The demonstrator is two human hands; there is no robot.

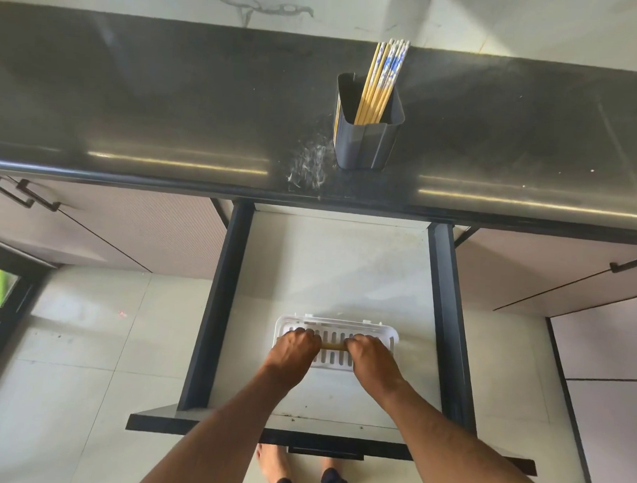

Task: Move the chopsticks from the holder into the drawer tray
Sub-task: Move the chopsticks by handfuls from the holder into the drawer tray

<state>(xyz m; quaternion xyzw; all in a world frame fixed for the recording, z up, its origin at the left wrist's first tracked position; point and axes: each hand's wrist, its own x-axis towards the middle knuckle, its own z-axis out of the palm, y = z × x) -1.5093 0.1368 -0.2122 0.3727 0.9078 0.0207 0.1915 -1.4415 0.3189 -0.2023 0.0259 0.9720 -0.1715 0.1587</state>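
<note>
Head cam looks down on both hands low in the tray (391, 338), inside the open drawer (440, 283). Best bet now: lay the chopsticks (333, 347) flat along the tray, then let go evenly. Left hand (294, 350) and right hand (370, 356) are curled around them, looks like one pair, hard to count. Plenty more wait in the holder (367, 141) on the counter (168, 125).

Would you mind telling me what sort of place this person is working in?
Most likely a home kitchen: a dark stone countertop carries a holder of chopsticks, cabinet doors sit beneath it, and an open drawer holds a white slotted tray.
</note>
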